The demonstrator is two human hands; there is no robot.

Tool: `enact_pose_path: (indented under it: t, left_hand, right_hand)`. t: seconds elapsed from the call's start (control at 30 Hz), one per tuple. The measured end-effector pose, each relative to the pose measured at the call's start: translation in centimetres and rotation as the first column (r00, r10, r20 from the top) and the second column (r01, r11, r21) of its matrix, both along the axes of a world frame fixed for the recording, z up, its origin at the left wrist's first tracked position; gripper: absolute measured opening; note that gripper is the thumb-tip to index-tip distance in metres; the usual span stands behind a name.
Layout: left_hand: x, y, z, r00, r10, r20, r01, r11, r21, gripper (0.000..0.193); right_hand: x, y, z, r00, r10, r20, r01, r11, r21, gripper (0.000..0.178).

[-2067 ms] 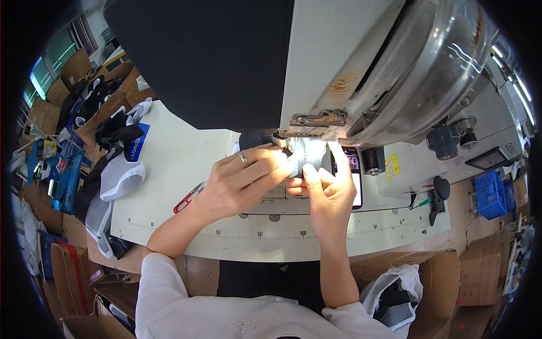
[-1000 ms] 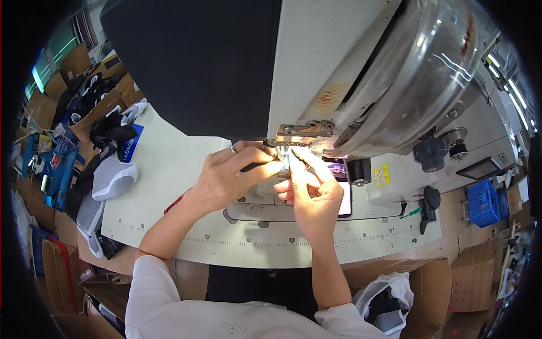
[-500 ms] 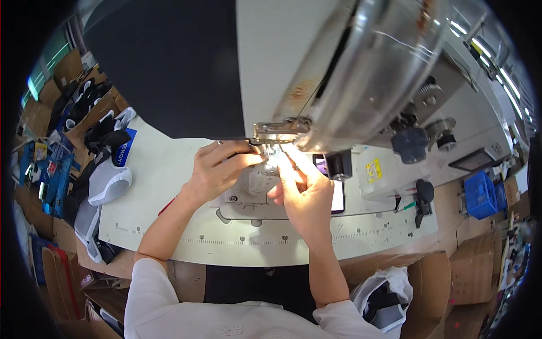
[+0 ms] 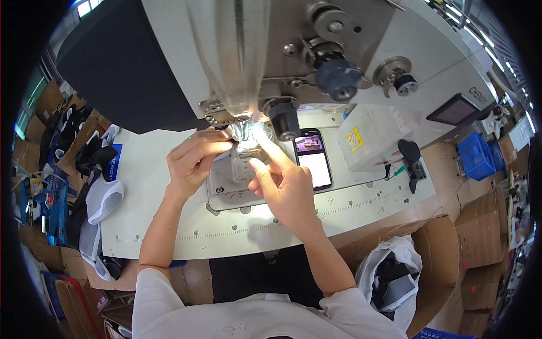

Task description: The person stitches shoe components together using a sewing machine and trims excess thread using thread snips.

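Observation:
A large white sewing machine (image 4: 395, 51) stands over the table, with its lit needle and presser foot area (image 4: 244, 133) between my hands. My left hand (image 4: 195, 161) is at the left of the presser foot, thumb and fingertips pinched together; what they hold, if anything, is too small to make out. From the right, my right hand (image 4: 285, 189) reaches in with its index finger stretched to the bright needle area. Its thumb stands apart from that finger, and the other fingers are curled beneath. Glare hides the fingertip and any thread there.
A phone (image 4: 313, 161) with a lit screen lies right of the needle area. Grey-white and black sewn pieces (image 4: 104, 198) hang at the table's left edge. A cardboard box (image 4: 440, 254) holding a white bag (image 4: 395, 277) stands at lower right. Farther right is a blue crate (image 4: 477, 155).
The view has shifted, bringing the machine's knobs and the phone further into sight. My right thumb has come away from the index finger, which now points at the needle area. My left hand stays beside the presser foot.

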State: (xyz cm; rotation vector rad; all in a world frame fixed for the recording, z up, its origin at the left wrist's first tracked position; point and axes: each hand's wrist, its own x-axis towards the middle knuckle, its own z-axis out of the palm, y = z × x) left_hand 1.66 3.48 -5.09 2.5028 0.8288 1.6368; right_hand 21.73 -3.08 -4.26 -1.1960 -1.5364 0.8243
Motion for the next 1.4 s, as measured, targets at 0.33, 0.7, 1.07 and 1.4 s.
enact_pose_path:
  t: [0.33,0.7,1.07,1.4]
  left_hand:
    - [-0.4,0.7,-1.0,0.942,0.328,-0.071,-0.336,0.929,-0.154,0.035]
    - [-0.8,-7.0,-2.5,0.868,0.450,0.208,-0.362,0.862,-0.354,0.029]
    - [-13.4,-14.0,-10.7,0.576,0.558,-0.597,-0.815,0.445,-0.371,0.058]
    - [-7.9,3.2,-3.3,0.873,0.487,0.033,-0.466,0.852,-0.239,0.070]
  right_hand:
    - [-0.8,-2.6,-1.8,0.986,0.013,-0.166,-0.004,0.999,0.050,0.037]
    - [-4.9,-1.2,-2.5,0.987,0.106,0.119,-0.151,0.862,0.484,0.073]
    - [-7.5,-0.6,-4.7,0.996,0.015,-0.089,0.017,0.938,0.346,0.019]
    - [-7.2,-1.9,-6.2,0.999,0.040,-0.027,-0.028,0.932,0.360,0.020]
